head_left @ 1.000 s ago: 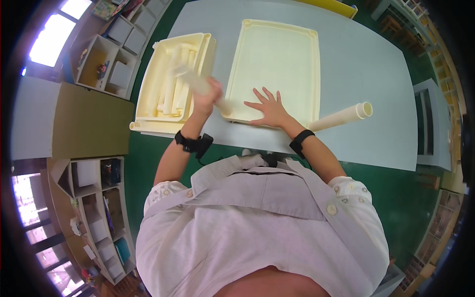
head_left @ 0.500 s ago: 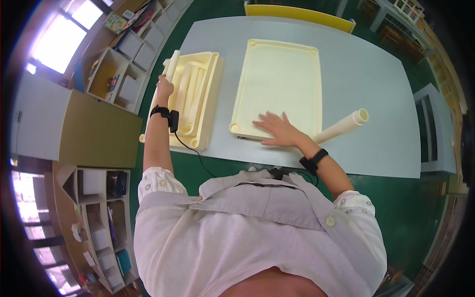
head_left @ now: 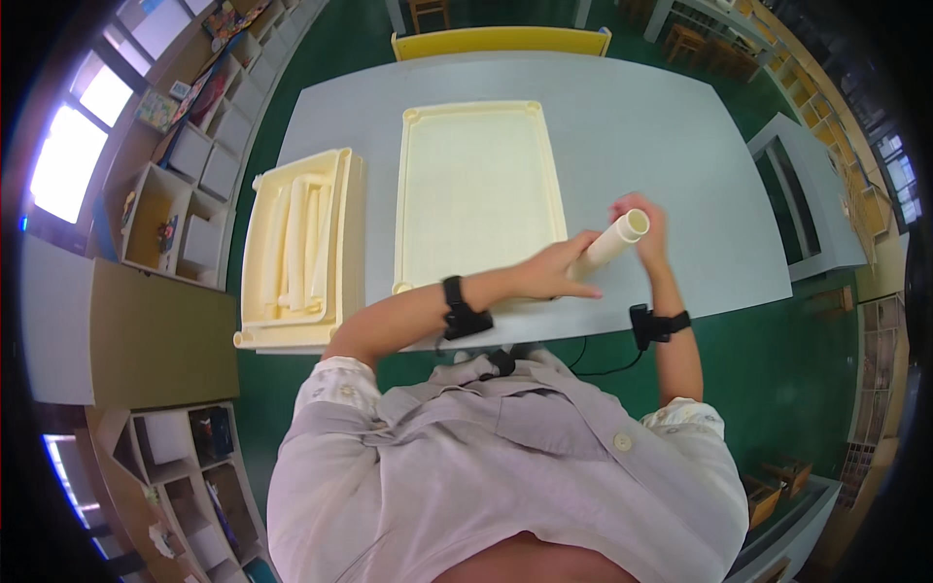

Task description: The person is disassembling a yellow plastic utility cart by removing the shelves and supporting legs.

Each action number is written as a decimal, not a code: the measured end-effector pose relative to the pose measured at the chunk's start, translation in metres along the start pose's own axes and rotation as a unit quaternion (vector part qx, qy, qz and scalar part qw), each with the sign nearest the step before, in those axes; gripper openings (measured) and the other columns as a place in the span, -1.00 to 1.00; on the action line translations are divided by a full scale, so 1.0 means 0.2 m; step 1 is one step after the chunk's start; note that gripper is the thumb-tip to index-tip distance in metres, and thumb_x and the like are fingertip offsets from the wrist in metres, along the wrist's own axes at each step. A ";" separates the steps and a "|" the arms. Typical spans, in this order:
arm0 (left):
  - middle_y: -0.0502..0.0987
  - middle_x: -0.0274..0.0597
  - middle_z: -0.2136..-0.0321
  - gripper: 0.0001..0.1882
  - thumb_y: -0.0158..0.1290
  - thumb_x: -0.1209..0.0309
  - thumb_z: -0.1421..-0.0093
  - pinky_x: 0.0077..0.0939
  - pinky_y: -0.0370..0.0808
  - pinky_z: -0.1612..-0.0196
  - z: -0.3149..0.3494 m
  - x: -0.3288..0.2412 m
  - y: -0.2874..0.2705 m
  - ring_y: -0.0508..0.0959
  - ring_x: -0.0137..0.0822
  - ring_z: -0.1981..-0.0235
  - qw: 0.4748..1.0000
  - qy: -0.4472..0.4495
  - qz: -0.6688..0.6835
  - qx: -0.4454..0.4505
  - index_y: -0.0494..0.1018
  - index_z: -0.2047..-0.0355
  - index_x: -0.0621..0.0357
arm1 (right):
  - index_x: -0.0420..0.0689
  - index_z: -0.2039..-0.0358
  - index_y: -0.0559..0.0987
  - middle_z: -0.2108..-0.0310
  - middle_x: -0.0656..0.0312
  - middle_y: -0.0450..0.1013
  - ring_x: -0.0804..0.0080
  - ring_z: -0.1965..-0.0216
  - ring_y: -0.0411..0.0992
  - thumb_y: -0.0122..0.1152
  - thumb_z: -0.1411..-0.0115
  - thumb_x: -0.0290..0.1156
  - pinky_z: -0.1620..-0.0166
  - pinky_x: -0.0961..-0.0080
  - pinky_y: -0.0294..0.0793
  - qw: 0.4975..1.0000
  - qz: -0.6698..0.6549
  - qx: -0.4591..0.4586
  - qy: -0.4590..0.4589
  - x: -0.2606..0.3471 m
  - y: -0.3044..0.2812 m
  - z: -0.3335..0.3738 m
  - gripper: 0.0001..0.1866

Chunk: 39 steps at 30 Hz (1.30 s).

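Observation:
A cream plastic tube [head_left: 606, 245] stands at the near right corner of a flat cream panel [head_left: 476, 189], tilted in this view, with its open end toward me. My left hand [head_left: 556, 269] is round the lower part of the tube from the left, its thumb stretched along the near side. Just right of the tube's upper end is my right hand [head_left: 649, 225], slightly smeared, with its fingers curled. The tube hides part of those fingers, so I cannot see what they hold, if anything.
On the left of the grey table [head_left: 651, 146] lies a cream tray-like box [head_left: 351, 223] with several cream tubes [head_left: 294, 248] in it. A yellow bench [head_left: 501, 43] stands beyond the far edge. Shelves [head_left: 185, 219] line the left side. Thin cables run from the wrist bands.
My left hand has left the box, where it gripped a tube, and come across to the tube at the panel's corner. My right hand has risen off the panel, curling beside that tube.

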<state>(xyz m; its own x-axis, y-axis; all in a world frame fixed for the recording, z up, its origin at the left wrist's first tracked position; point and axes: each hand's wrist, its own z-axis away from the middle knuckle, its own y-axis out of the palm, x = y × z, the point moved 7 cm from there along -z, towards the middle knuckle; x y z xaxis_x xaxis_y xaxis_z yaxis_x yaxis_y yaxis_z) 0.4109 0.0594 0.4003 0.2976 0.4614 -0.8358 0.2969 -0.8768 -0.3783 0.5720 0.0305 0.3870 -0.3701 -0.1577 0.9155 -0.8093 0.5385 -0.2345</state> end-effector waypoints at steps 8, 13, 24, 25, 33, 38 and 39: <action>0.33 -0.38 0.62 -0.77 0.14 0.44 0.00 -0.65 0.26 0.48 0.29 0.14 -0.01 0.29 -0.55 0.55 0.940 -0.141 0.308 0.047 0.28 0.62 0.18 | -0.04 0.28 0.52 0.12 0.27 0.41 0.39 0.00 0.29 0.07 -0.04 -0.28 -0.04 0.02 0.15 0.886 0.333 0.302 -0.110 -0.27 0.61 0.11 -0.77; 0.30 -0.33 0.77 -0.68 0.16 0.40 0.09 -0.61 0.20 0.60 0.53 0.03 -0.16 0.27 -0.49 0.69 0.936 -0.158 0.305 0.074 0.25 0.78 0.19 | 0.13 0.08 0.43 -0.11 0.31 0.18 0.35 -0.18 0.05 0.02 -0.05 -0.19 -0.13 -0.20 -0.14 0.833 0.351 0.392 -0.172 -0.28 0.91 0.04 -0.63; 0.28 -0.27 0.84 -0.64 0.09 0.31 0.06 -0.53 0.17 0.68 0.86 -0.12 -0.19 0.21 -0.40 0.78 0.958 -0.076 0.274 0.045 0.25 0.82 0.22 | 0.46 -0.17 0.07 -0.28 0.27 -0.28 0.06 -0.28 -0.35 -0.13 -0.08 0.14 -0.10 -0.35 -0.34 0.754 0.402 0.498 -0.148 -0.33 1.03 0.28 -0.39; 0.28 -0.27 0.84 -0.64 0.08 0.31 0.06 -0.52 0.17 0.68 0.88 -0.12 -0.19 0.21 -0.39 0.78 0.964 -0.078 0.249 0.045 0.25 0.82 0.23 | 0.46 -0.17 0.07 -0.28 0.27 -0.28 0.06 -0.28 -0.35 -0.13 -0.08 0.14 -0.10 -0.35 -0.34 0.751 0.402 0.502 -0.151 -0.33 1.03 0.31 -0.39; 0.28 -0.21 0.85 -0.62 0.05 0.29 0.04 -0.52 0.17 0.71 0.88 -0.08 -0.34 0.26 -0.31 0.81 0.969 -0.087 0.233 -0.005 0.23 0.84 0.23 | 0.37 -0.17 0.10 -0.28 0.20 -0.28 0.02 -0.27 -0.34 -0.10 -0.06 0.15 -0.05 -0.40 -0.35 0.793 0.420 0.433 -0.087 -0.35 0.99 0.32 -0.36; 0.31 -0.35 0.79 -0.75 0.07 0.37 0.03 -0.64 0.18 0.66 1.00 0.09 -0.53 0.27 -0.52 0.74 0.941 -0.159 0.213 -0.210 0.29 0.73 0.17 | 0.40 -0.17 0.07 -0.28 0.21 -0.29 0.01 -0.27 -0.36 -0.12 -0.08 0.14 -0.04 -0.43 -0.35 0.827 0.429 0.361 -0.034 -0.39 1.00 0.30 -0.38; 0.31 -0.35 0.79 -0.75 0.07 0.37 0.03 -0.64 0.18 0.66 1.02 0.10 -0.53 0.27 -0.52 0.74 0.941 -0.162 0.210 -0.211 0.29 0.73 0.17 | 0.39 -0.17 0.07 -0.28 0.19 -0.29 -0.01 -0.27 -0.37 -0.13 -0.09 0.12 -0.04 -0.44 -0.34 0.834 0.434 0.342 -0.017 -0.39 1.00 0.31 -0.39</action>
<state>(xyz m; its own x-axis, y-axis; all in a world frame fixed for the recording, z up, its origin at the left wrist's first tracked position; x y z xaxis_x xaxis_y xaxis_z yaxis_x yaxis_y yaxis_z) 0.2004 0.1335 0.3431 0.1960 -0.0387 -0.9798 0.5694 -0.8091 0.1458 0.4114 0.0999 0.2482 -0.9547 0.0162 0.2972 -0.2966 -0.1330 -0.9457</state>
